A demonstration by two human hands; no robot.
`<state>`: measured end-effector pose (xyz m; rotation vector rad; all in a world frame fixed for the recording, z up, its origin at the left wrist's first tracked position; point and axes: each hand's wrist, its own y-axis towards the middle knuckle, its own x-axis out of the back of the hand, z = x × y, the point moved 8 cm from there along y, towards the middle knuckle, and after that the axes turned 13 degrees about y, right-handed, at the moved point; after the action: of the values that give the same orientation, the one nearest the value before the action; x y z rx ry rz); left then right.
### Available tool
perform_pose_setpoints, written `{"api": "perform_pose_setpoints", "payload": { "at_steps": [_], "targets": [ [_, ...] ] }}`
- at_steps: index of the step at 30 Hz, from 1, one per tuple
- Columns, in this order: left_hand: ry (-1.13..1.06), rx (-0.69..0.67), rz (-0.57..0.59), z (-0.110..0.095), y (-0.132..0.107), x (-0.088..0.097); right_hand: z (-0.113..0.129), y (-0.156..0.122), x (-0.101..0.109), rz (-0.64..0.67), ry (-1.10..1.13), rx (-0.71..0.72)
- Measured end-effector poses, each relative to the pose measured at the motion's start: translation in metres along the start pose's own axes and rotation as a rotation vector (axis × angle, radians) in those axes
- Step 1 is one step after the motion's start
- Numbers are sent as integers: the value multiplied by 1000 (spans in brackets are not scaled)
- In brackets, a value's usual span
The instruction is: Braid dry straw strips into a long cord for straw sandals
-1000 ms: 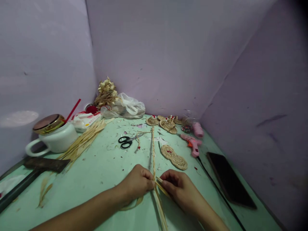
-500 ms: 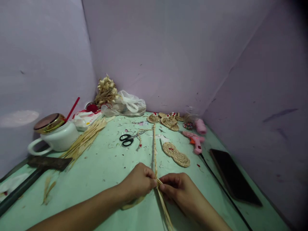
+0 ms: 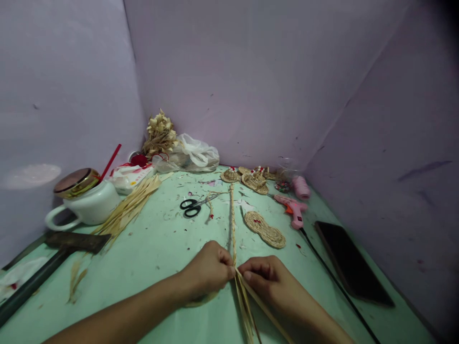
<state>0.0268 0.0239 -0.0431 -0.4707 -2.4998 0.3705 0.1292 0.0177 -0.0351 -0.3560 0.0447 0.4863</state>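
A thin straw braid (image 3: 233,224) runs straight away from me across the green table, its far end near the scissors' tips. My left hand (image 3: 210,267) is closed, pinching the near end of the braid between thumb and fingers. Against it on the right, my right hand (image 3: 268,277) pinches a loose straw strand. Several unbraided strands (image 3: 245,310) hang from the pinch point toward me. Just beyond my right hand lies a coiled straw piece (image 3: 265,230) shaped like a figure eight, with a small red bit on it. Something pale and flat lies partly hidden under my left forearm.
Black-handled scissors (image 3: 191,207) lie left of the braid. On the right are a pink glue gun (image 3: 292,208) with its cord, a dark phone (image 3: 353,263) and pink thread (image 3: 300,187). A hammer (image 3: 77,241), white mug (image 3: 93,205) and straw bundle (image 3: 132,200) occupy the left.
The strands below the pinch have spread apart, with one now drawn out to the right under my right hand. Both hands stay at the braid's near end.
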Motion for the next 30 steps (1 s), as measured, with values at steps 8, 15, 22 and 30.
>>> {"api": "perform_pose_setpoints", "payload": {
  "at_steps": [8, 15, 22, 30],
  "targets": [
    [-75, -76, 59, -14, -3, 3, -4, 3, 3, -49, 334, -131],
    [-139, -163, 39, -19, -3, 1, -13, 0, -7, -32, 462, -184],
    [-199, -184, 58, -16, -2, -3, -13, 0, -21, 15, 561, -181],
    [-23, -176, 36, -15, -4, 2, -19, 0, -12, -46, 246, -220]
  ]
}}
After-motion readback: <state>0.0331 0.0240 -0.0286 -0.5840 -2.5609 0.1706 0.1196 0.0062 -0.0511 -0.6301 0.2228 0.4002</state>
